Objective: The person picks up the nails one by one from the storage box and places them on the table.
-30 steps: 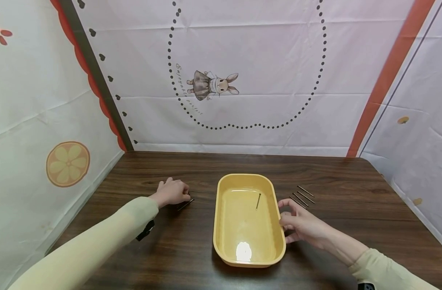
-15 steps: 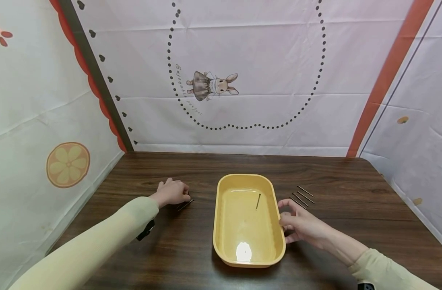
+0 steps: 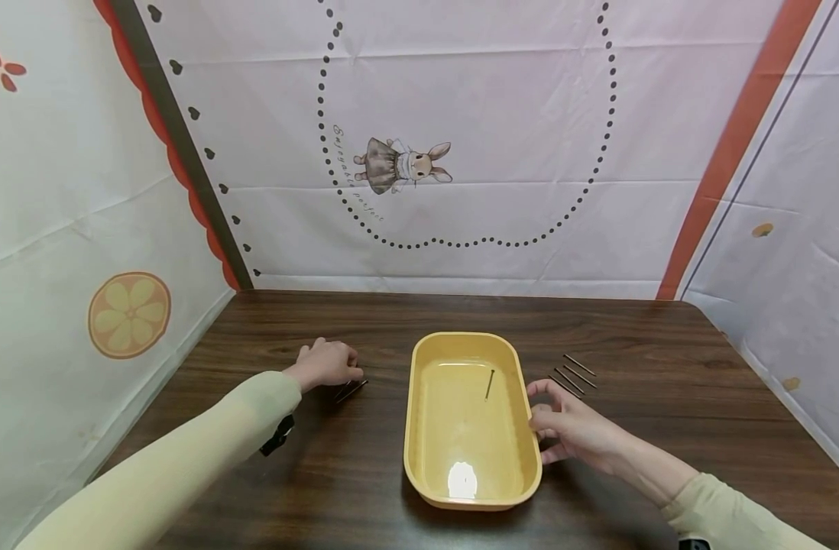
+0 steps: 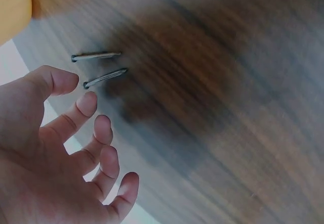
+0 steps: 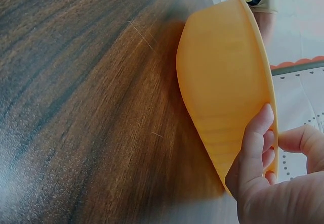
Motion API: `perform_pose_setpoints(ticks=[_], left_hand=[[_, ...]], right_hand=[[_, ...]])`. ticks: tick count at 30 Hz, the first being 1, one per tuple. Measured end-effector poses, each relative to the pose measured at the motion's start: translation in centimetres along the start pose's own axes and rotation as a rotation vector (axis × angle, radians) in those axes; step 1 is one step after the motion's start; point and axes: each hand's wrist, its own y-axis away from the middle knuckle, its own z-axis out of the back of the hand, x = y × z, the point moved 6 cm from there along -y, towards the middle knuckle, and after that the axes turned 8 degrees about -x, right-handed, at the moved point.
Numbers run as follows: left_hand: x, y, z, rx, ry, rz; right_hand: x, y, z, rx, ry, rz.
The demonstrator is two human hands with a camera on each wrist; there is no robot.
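A yellow plastic tray [image 3: 426, 428] stands on the table, with one nail [image 3: 490, 385] lying inside it. My right hand [image 3: 578, 428] pinches the tray's right rim, thumb over the edge and fingers against the outer wall, as the right wrist view shows of the tray wall [image 5: 223, 67]. To the left of the tray, my left hand [image 3: 326, 363] is held low over the table beside two nails [image 3: 351, 390]. In the left wrist view these nails [image 4: 104, 78] lie side by side just past the thumb and index fingertips, untouched. That hand's fingers [image 4: 104, 128] are loosely bent and spread, holding nothing.
Several more nails [image 3: 581, 374] lie on the dark wood table [image 3: 309, 473] to the right of the tray, beyond my right hand. A printed cloth [image 3: 502, 137] hangs behind the table and along both sides.
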Motion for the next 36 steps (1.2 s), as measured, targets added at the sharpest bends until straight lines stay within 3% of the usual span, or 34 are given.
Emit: perform_pose_setpoints(ticks=[6, 15, 36], left_hand=[[-0.3, -0.3, 1.0, -0.023, -0.006, -0.004], [-0.2, -0.5, 1.3, -0.018, -0.006, -0.011], [-2.9, -1.2, 5.4, -0.064, -0.026, -0.034]], right_hand=[[0.0, 0.0, 0.0, -0.002, 0.001, 0.001], [0.0, 0.0, 0.1, -0.002, 0.005, 0.003], [0.0, 0.0, 0.0, 0.006, 0.009, -0.006]])
